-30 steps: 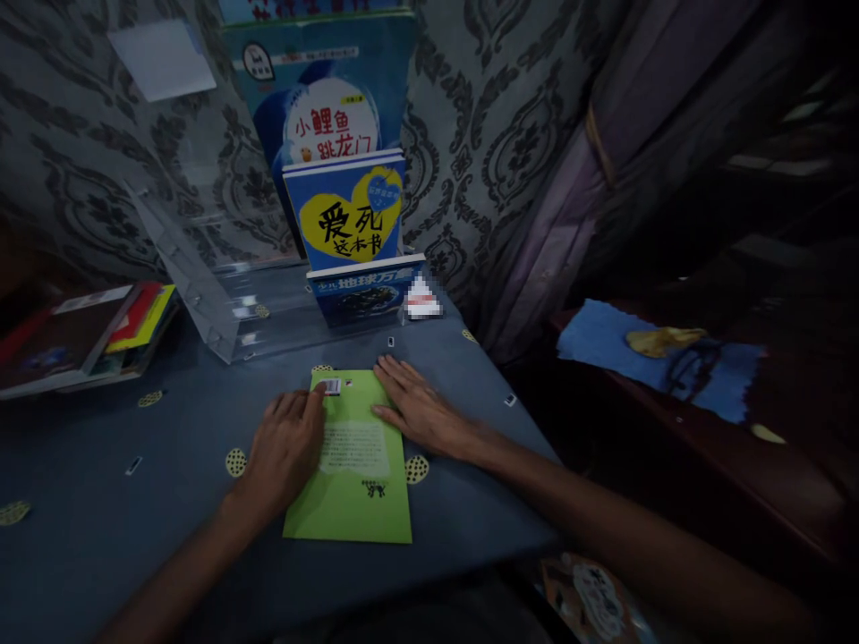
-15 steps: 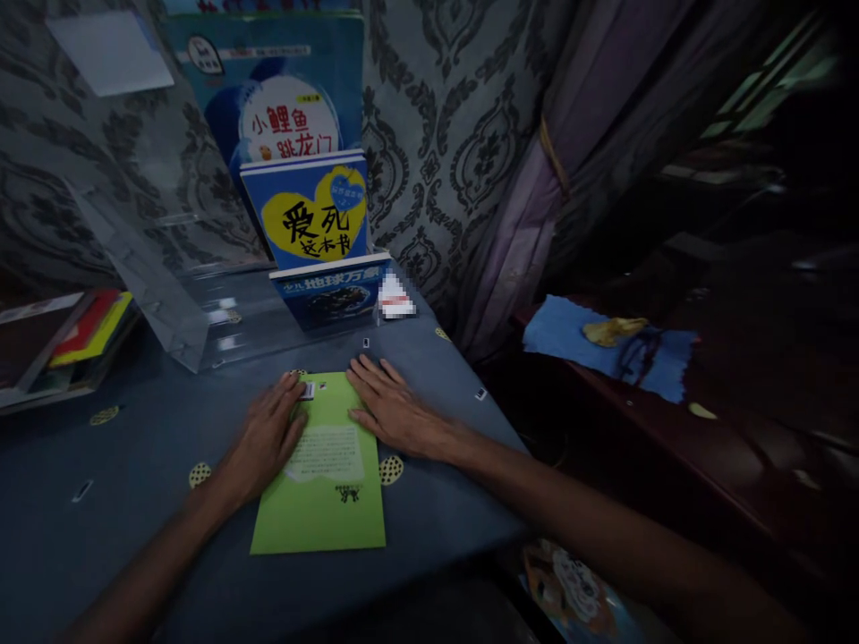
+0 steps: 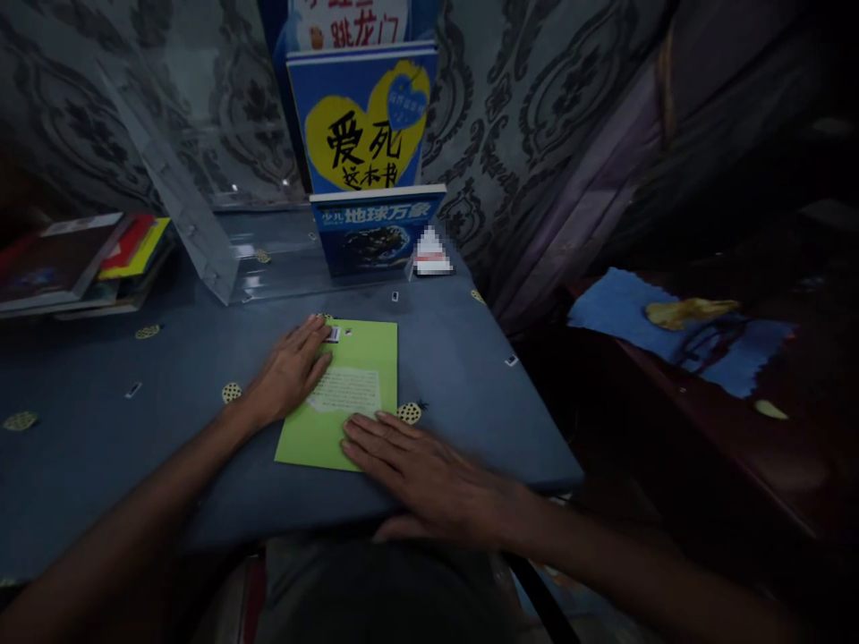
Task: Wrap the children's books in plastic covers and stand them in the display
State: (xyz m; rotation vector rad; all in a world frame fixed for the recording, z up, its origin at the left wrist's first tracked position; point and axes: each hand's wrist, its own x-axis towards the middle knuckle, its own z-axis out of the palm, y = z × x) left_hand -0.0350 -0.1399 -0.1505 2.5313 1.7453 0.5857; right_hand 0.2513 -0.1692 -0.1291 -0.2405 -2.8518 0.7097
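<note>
A green book (image 3: 366,349) lies face down on the blue-grey tablecloth, its back cover showing a barcode and a pale block of print. My left hand (image 3: 290,371) rests flat on the book's left edge, fingers stretched toward the far corner near the barcode. Over the near right corner lies my right hand (image 3: 420,470), its fingertips on the cover and its thumb apart, by the table's front edge. Neither hand grips anything. That near right corner is hidden under the right fingers.
Beyond the green book, a clear acrylic rack (image 3: 194,233) holds several upright books, among them a blue one with a yellow heart (image 3: 366,125). A pile of books (image 3: 80,259) lies at the left. To the right, a blue cloth (image 3: 624,304) lies on a dark red surface.
My right hand has slid from the green book's far right corner down to its near right corner. My left hand stays at the left edge. The camera view has shifted.
</note>
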